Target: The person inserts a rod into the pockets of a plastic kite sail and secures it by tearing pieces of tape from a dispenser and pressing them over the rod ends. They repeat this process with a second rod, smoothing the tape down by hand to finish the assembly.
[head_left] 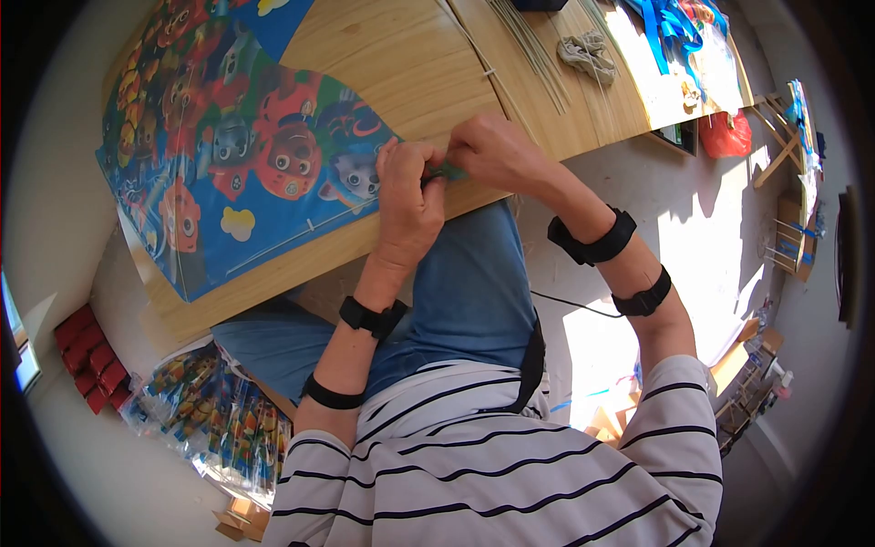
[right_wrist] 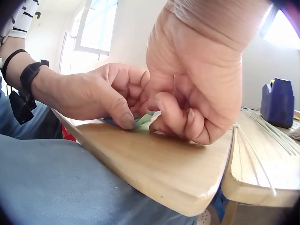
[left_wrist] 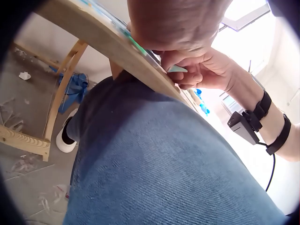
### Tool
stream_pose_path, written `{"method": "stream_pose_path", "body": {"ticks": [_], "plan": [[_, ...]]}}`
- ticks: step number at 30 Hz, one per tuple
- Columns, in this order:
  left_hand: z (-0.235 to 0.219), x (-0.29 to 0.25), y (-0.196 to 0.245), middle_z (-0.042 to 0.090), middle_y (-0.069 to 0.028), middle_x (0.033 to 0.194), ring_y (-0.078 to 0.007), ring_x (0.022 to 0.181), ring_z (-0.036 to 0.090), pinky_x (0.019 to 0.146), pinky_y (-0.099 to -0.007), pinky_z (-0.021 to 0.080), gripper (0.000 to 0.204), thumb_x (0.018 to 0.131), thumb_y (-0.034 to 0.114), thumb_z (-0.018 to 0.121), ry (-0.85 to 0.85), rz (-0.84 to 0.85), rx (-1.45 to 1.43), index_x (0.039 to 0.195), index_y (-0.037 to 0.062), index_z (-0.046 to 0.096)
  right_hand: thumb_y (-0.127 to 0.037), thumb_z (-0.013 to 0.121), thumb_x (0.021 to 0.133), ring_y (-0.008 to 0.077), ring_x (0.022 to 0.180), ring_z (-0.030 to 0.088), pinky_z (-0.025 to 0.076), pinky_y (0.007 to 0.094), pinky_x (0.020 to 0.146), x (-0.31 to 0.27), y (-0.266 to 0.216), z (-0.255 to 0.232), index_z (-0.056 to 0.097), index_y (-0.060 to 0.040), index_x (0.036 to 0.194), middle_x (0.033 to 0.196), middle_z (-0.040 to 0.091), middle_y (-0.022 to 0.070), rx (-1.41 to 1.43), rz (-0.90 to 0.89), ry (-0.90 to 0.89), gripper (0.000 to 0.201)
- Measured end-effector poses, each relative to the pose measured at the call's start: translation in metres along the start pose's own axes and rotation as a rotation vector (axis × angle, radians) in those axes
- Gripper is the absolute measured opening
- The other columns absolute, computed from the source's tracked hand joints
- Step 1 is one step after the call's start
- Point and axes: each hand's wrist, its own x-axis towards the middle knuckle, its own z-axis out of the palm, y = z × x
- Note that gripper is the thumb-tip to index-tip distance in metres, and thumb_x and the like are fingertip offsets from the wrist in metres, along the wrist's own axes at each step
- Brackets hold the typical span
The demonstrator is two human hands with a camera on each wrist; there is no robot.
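A blue kite [head_left: 205,146] printed with cartoon dogs lies on the wooden table, its right corner drawn out toward the near edge. My left hand [head_left: 410,205] pinches that corner between thumb and curled fingers. Close beside it, my right hand [head_left: 497,150] has its fingers curled on the same spot, pinching the light green tip [right_wrist: 145,122]. In the right wrist view the two hands meet low over the tabletop. The left wrist view has the green end [left_wrist: 177,69] poking out between the fingers. Much of the corner is hidden by the hands.
Thin sticks [head_left: 533,55] and a bundle of string [head_left: 588,56] lie on the adjoining table. A dark blue object [right_wrist: 277,103] stands behind them. Blue ribbons [head_left: 670,27] sit at the far right. My legs [head_left: 469,264] are under the table's near edge.
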Motion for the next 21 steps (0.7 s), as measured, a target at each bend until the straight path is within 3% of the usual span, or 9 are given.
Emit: {"method": "stream_pose_path", "body": {"ticks": [4, 7, 13, 16, 21], "plan": [[0.000, 0.000, 0.001, 0.058, -0.0044, 0.084, -0.0204, 0.077, 0.055, 0.111, -0.0469, 0.032, 0.022, 0.077, -0.007, 0.063, -0.021, -0.012, -0.004, 0.093, 0.0068, 0.058, -0.009, 0.059, 0.071, 0.0394, 0.079, 0.066, 0.052, 0.0468, 0.069, -0.007, 0.000, -0.002, 0.073, -0.0023, 0.077, 0.079, 0.069, 0.0204, 0.047, -0.028, -0.005, 0.016], [-0.001, 0.002, 0.001, 0.058, -0.0047, 0.085, -0.0205, 0.076, 0.055, 0.103, -0.0417, 0.040, 0.020, 0.077, -0.007, 0.063, 0.011, 0.042, 0.036, 0.092, 0.0061, 0.058, -0.008, 0.059, 0.070, 0.0387, 0.080, 0.066, 0.052, 0.0460, 0.069, -0.005, 0.002, 0.001, 0.073, -0.0027, 0.077, 0.080, 0.069, 0.0197, 0.059, 0.019, -0.006, 0.016], [-0.014, 0.004, 0.011, 0.061, -0.0048, 0.084, -0.0182, 0.073, 0.057, 0.072, -0.0289, 0.047, 0.017, 0.078, -0.008, 0.063, 0.133, 0.014, 0.124, 0.091, 0.0031, 0.059, -0.007, 0.058, 0.070, 0.0377, 0.082, 0.067, 0.052, 0.0455, 0.070, -0.005, 0.006, 0.003, 0.073, -0.0028, 0.077, 0.081, 0.069, 0.0194, 0.109, 0.031, 0.001, 0.018], [-0.016, -0.001, 0.026, 0.061, -0.0045, 0.081, -0.0120, 0.071, 0.058, 0.067, -0.0255, 0.047, 0.015, 0.079, -0.008, 0.063, 0.028, -0.252, 0.002, 0.090, 0.0021, 0.059, -0.005, 0.057, 0.069, 0.0374, 0.081, 0.067, 0.052, 0.0449, 0.070, -0.006, 0.005, 0.003, 0.073, -0.0019, 0.078, 0.080, 0.069, 0.0201, 0.162, 0.043, -0.002, 0.019], [-0.009, -0.002, 0.022, 0.063, -0.0025, 0.079, -0.0070, 0.069, 0.057, 0.063, -0.0225, 0.048, 0.016, 0.080, -0.008, 0.063, 0.004, -0.479, -0.174, 0.091, 0.0012, 0.058, -0.006, 0.062, 0.067, 0.0353, 0.081, 0.068, 0.052, 0.0425, 0.071, -0.010, -0.004, -0.004, 0.074, -0.0010, 0.081, 0.081, 0.069, 0.0214, 0.246, 0.100, -0.068, 0.019]]}}
